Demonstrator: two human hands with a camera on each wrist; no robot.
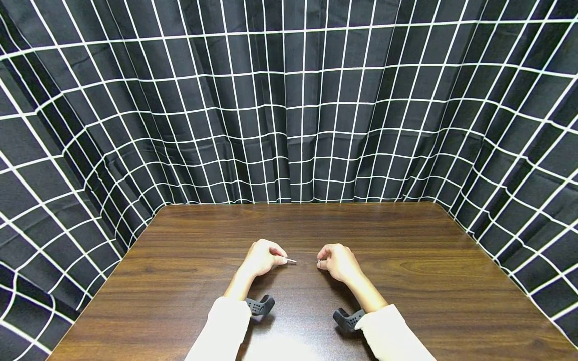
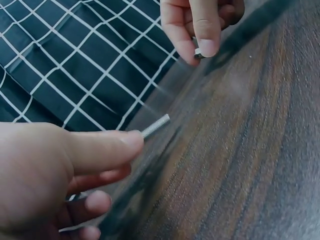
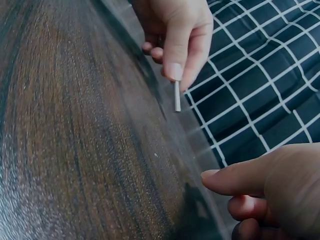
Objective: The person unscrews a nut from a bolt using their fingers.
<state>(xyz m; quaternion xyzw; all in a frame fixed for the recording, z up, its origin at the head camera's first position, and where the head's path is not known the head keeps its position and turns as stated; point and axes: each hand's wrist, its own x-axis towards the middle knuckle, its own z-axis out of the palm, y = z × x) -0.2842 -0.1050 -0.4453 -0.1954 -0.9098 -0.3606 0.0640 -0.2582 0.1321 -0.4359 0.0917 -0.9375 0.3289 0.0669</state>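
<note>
Between thumb and fingers, my left hand [image 1: 265,257] pinches a thin silver threaded rod [image 2: 157,125], perhaps the shank of a bolt. Its free end points right, toward the other hand, while its near end is hidden in the grip. A small metallic glint [image 2: 75,197] shows by the lower fingers of that hand. Opposite, my right hand [image 1: 340,261] holds a small metal piece that looks like a nut [image 2: 198,52] between thumb and forefinger; the fingers mostly cover it. A short gap separates rod and nut, both above the brown table [image 1: 298,228].
Dark wristbands [image 1: 261,305] with camera mounts sit at both wrists, beside white sleeves [image 1: 226,326]. Dark curtains [image 1: 298,110] with a white grid stand along the back and both sides of the table. Light reflects off the table's near part.
</note>
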